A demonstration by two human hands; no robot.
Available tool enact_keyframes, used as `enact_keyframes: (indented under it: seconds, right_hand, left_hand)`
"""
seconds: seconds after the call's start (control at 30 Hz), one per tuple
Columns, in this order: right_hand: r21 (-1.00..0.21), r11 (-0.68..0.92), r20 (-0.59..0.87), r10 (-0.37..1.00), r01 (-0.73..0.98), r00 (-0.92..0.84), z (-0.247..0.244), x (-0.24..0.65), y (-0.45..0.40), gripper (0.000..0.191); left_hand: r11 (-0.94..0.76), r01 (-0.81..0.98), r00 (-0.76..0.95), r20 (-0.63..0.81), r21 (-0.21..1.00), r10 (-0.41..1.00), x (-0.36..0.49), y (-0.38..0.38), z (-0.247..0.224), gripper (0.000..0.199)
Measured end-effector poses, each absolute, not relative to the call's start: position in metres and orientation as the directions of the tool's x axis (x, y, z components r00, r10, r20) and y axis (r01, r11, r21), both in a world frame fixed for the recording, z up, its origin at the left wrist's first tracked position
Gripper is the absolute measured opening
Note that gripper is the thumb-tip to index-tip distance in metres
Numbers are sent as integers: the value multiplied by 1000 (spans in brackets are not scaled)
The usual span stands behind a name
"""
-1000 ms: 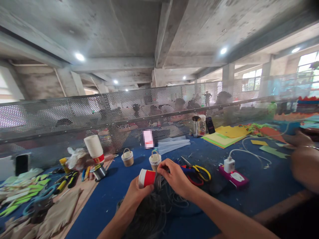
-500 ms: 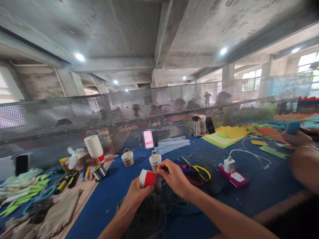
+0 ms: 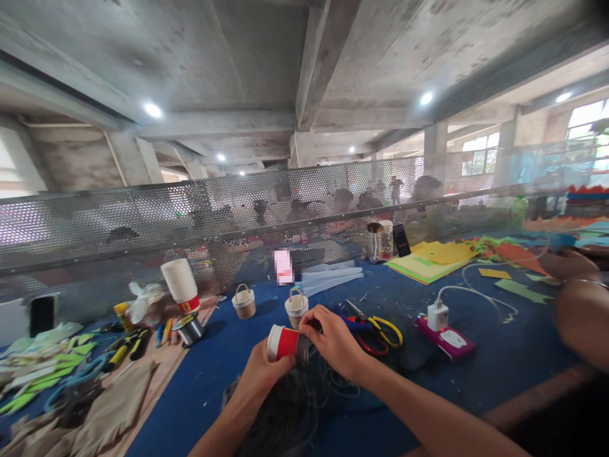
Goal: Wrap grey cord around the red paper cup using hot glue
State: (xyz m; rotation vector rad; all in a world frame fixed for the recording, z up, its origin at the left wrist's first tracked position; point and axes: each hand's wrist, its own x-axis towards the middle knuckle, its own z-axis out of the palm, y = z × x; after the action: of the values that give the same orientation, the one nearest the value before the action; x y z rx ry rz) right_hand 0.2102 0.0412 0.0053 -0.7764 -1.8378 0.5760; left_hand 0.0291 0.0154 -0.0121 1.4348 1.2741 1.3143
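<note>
My left hand is wrapped round a red and white paper cup, which lies tilted on its side. A dark grey band, apparently wound cord, covers the cup's right end. There the fingertips of my right hand pinch together at the cord; the strand between them is hardly visible. Beneath both hands a loose heap of dark cord lies on the blue table. Just beyond them stand two small beige and white baskets with handles, one close to my right fingers, the other basket further left.
Scissors and a purple power strip lie to the right. At left stand stacked paper cups on a wire spool, near tools and fabric scraps. A mesh partition backs the table. Another person's arm reaches in at right.
The cup has shifted and turned very slightly in my left hand. Both hands otherwise keep their places. The other person's arm at the right has moved slightly.
</note>
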Motion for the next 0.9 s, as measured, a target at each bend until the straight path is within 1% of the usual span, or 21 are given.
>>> enact_keyframes:
  seconds: [0.13,0.4,0.5,0.63,0.8,0.9]
  right_hand:
    - [-717,663,609,746,216,-269,6,211,42,7]
    - [-753,629,583,773,192,-250,9,212,42,5]
    - [-756,625,578,777,194,-249,10,212,41,5]
    - [-755,623,576,779,202,-249,11,212,41,5]
    - [-754,624,579,779,207,-238,9,213,42,6]
    - [-754,622,577,781,211,-240,9,213,42,6]
  left_hand:
    - [-175,115,15,174,978,985,28,16,-14,25]
    - [-152,110,78,144,982,986,27,16,-16,34]
    - [-146,115,113,134,983,985,26,13,-12,32]
    - [-156,119,113,142,981,983,25,11,-10,29]
    - [-138,77,176,123,987,977,25,11,-10,38]
    - [-128,64,193,114,990,975,26,9,-8,39]
